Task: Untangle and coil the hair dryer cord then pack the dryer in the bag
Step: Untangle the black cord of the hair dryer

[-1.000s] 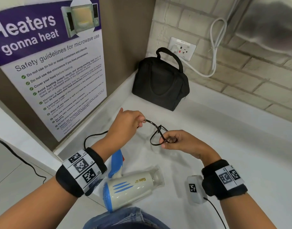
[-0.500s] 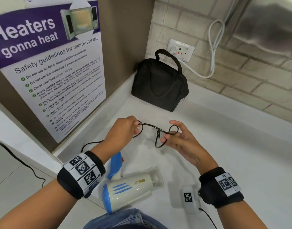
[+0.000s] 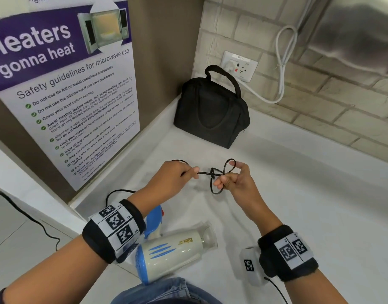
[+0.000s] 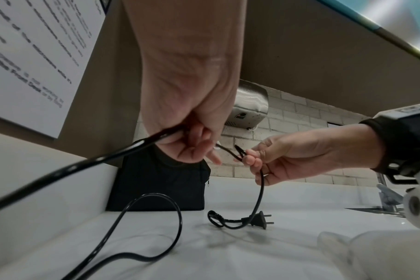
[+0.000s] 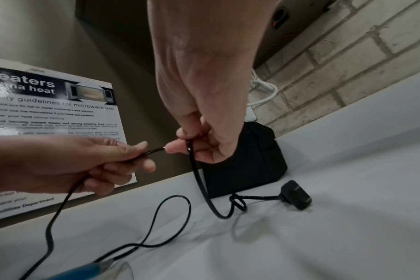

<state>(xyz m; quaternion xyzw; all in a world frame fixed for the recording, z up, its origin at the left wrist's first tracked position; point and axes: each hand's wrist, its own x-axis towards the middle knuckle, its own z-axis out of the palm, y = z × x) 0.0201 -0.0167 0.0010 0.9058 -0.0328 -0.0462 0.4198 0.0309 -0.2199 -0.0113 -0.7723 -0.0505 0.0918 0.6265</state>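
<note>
A white and blue hair dryer lies on the white counter near its front edge. Its thin black cord is held up between both hands, with a small knot and loops in the middle. My left hand pinches the cord on the left of the knot. My right hand pinches a loop on the right. Below the hands the cord trails on the counter to a second tangle and the black plug. A black zip bag with a handle stands in the back corner.
A poster covers the left wall panel. On the brick back wall sit a white socket and a looped white cable. A steel appliance hangs at the upper right. The counter edge drops to the floor at the left.
The hands have pulled the cord tighter between them, so the wide loop has shrunk to a small knot with two loops. My right hand has turned and lifted its fingers.
</note>
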